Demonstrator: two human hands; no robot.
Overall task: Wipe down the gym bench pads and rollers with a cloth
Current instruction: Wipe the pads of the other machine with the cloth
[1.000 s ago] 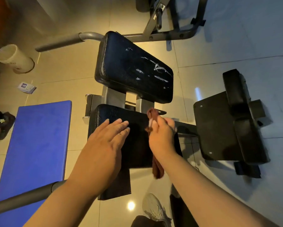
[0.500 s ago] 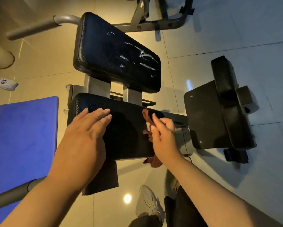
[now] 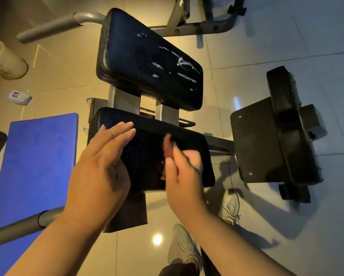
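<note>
Two black pads of a gym machine lie below me. The far pad (image 3: 147,60) carries white scuff marks. Both my hands are over the near pad (image 3: 147,136). My left hand (image 3: 101,168) lies flat on its left part, fingers together and extended. My right hand (image 3: 185,176) is blurred over the pad's right part and grips a dark reddish-brown cloth (image 3: 167,146), which sticks up between thumb and fingers against the pad. A side pad with a black roller (image 3: 282,108) stands to the right.
A blue mat (image 3: 33,166) lies on the tiled floor at left, crossed by a grey handle bar (image 3: 17,228) near me. Another grey bar (image 3: 53,26) reaches out at the upper left. A white cup (image 3: 5,60) and a small packet (image 3: 19,97) sit at far left. My shoes (image 3: 185,246) are below.
My right hand has moved the cloth left across the near pad and now blurs with motion. The left hand stays flat on the pad's left part. The view has shifted slightly.
</note>
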